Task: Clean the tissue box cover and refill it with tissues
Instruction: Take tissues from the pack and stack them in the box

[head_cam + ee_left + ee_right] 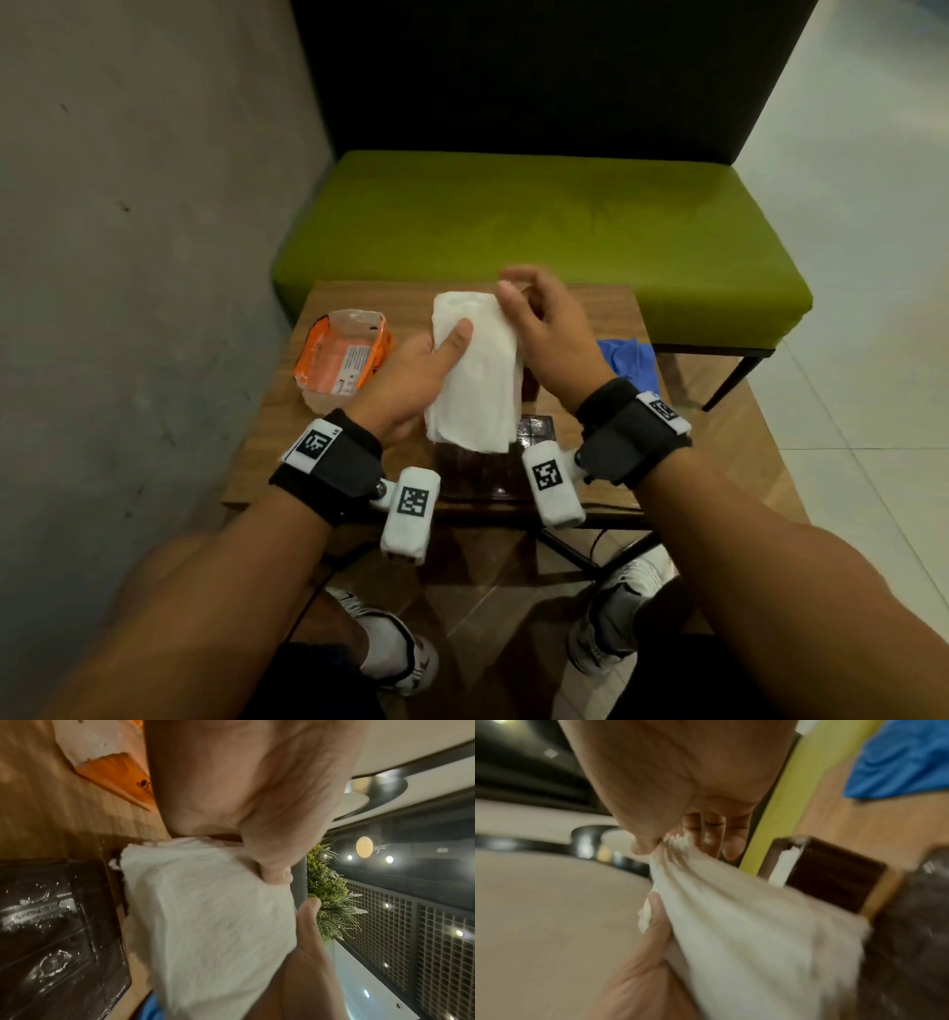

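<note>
A: Table's point(580, 313) crowded. Orange wrapper point(343, 354) fills the left side, blue cloth point(630, 360) lies at the right edge.

B: And the middle?

A: Blocked. Both hands hold the tissue stack point(475, 370) above the dark box cover point(480, 473), which lies at the near edge.

B: Any way through?

A: Bare wood at the far right corner and between wrapper and cover. Wall point(154, 205) closes the left; green bench point(539, 241) stands just behind.

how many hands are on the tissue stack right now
2: the left hand grips the tissue stack along its left side; the right hand pinches its top right corner.
</note>
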A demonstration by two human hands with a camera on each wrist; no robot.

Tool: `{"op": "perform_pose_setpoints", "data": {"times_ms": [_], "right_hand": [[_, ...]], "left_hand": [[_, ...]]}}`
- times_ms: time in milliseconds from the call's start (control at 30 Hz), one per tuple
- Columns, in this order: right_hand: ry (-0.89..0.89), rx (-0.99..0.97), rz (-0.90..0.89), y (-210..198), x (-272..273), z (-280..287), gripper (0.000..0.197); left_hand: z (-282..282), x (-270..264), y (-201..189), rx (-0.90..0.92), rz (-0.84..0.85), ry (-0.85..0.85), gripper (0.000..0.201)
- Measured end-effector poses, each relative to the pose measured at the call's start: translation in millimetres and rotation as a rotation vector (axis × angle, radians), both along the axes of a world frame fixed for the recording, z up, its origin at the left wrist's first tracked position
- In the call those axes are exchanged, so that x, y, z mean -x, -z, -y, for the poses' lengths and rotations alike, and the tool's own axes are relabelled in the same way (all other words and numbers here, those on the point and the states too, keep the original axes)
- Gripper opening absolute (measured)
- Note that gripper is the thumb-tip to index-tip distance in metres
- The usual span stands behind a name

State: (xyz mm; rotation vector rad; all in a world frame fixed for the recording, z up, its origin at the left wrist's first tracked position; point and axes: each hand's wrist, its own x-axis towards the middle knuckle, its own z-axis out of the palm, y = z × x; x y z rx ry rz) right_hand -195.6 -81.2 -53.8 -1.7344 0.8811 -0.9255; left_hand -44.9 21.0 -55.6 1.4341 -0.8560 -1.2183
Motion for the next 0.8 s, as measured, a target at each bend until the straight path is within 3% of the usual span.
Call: {"op": "perform_pose_setpoints", "data": {"times_ms": [100,200,300,400,567,700,800], "right_hand": [[-0.026,-0.273,0.007,7.3,-6.4,-20.7,0.058],[-0.021,-0.299,-0.048,14.6,-11.1,-30.3,0.071],[0.031,-0.352,-0.016,13.7,-12.9,-28.8,0.072],[-0.012,-0.333,-0.043,14.7,-12.3,-29.0,0.06],[-0.058,-0.361,-0.024,-0.8,-2.5,-11.6,0.053],[-0.277,-0.282,-0.234,-21.6,2.4,6.9,0.053],[-0.445,-0.232,-0.468,-24.4,0.5,13.1,0.05]], "left_hand": [[4.7,9.0,5.7,0.05,-0.015,-0.119,0.04],[7.2,14.1,10.0,0.055,0.028,-0.168,0.045],[8.3,16.3,9.7,0.018,0.014,-0.189,0.056],[9.9,17.5,10.0,0.0,0.051,-0.192,0.049],[7.4,7.0,6.5,-0.064,0.102,-0.042,0.052],[3.8,3.0,-1.5,-0.125,0.114,0.165,0.05],[6.0,-3.0,-2.2,-0.12,0.188,0.244,0.031]]}}
